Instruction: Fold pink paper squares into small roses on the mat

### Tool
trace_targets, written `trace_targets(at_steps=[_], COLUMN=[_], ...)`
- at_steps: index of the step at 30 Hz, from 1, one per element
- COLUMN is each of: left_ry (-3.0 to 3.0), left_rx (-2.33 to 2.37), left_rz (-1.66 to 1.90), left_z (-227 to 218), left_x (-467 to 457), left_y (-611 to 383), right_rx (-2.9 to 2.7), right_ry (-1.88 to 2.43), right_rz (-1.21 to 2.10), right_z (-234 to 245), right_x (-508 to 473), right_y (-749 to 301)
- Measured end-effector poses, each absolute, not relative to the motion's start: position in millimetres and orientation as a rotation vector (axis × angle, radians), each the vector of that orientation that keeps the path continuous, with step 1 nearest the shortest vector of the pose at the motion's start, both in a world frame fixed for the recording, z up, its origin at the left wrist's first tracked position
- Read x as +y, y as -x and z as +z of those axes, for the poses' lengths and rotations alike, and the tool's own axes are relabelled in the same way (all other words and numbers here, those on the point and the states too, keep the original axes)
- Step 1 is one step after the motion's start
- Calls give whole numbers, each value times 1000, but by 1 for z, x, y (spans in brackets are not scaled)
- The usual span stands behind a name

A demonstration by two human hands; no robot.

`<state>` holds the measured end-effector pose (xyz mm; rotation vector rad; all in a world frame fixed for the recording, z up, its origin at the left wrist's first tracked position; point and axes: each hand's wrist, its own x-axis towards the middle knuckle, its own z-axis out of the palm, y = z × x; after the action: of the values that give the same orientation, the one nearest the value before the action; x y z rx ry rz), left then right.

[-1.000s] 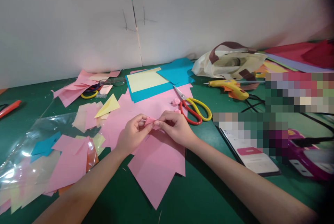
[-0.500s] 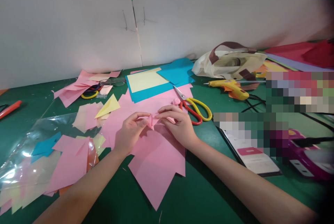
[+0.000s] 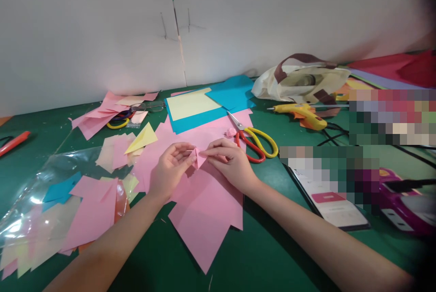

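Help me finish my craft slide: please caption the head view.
Left hand and right hand hold a small folded pink paper over pink sheets, near scissors.

Green table [image 3: 269, 255]; atop: pink sheets [image 3: 207, 233]; phone [image 3: 344, 215]; glue gun [image 3: 301, 111]; cloth bag [image 3: 267, 86]

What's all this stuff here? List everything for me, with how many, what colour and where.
Folded paper: one, pink, centre
Large sheets: several, pink, beneath it
Blue sheets: several, blue, back centre
Pale sheet: one, cream, atop the blue
Scissors: one pair, red and yellow handles, right of centre
Glue gun: one, yellow, right
Cloth bag: one, cream and brown, back right
Phone: one, dark-edged, right, partly pixelated
Scraps: many, mixed colours, left
Glasses: one pair, clear, back left
Table: one, green, underneath
Wall: one, whitish, behind
Left hand: one, bare, centre
Right hand: one, bare, centre
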<state>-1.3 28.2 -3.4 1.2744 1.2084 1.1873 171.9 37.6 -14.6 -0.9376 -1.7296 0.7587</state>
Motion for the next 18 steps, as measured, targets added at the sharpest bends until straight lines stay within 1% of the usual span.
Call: trace_targets(at_steps=[9, 18], left_ry=[-1120, -1275], left_rx=[1031, 1072], left_rz=[1183, 1149], left_z=[-11, -8], left_x=[30, 26], left_y=[6, 4], right_rx=[-1740, -1825], right_ry=[846, 836], right_rz=[771, 783], right_z=[-14, -11], right_x=[35, 33], right_y=[-172, -171])
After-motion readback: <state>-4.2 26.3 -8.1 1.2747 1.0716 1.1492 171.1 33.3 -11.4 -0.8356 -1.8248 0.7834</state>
